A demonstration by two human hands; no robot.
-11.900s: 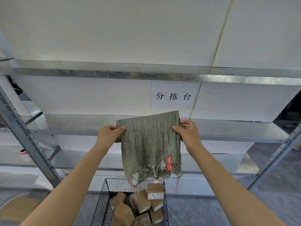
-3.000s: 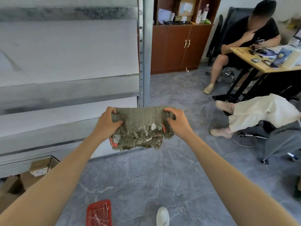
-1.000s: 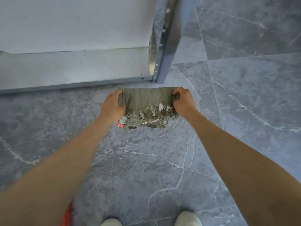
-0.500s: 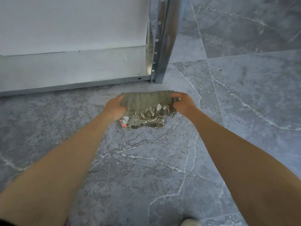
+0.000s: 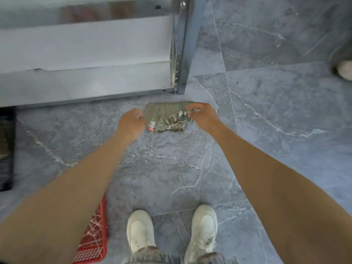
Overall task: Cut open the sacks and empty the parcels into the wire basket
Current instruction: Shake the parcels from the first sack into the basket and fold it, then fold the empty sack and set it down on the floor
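Grey veined floor tiles (image 5: 171, 168) spread beneath both hands. Beyond them stands a metal shelf rack (image 5: 85, 86), its corner post just past the right hand (image 5: 202, 117). A red plastic crate (image 5: 93, 239) sits back under the left forearm, beside white shoes (image 5: 140, 229). The folded green sack (image 5: 167, 116) lies on the floor between the hands, frayed edge nearest. The left hand (image 5: 131, 123) is loosely curled at the sack's left edge. The right hand's fingers are spread over its right corner, gripping nothing.
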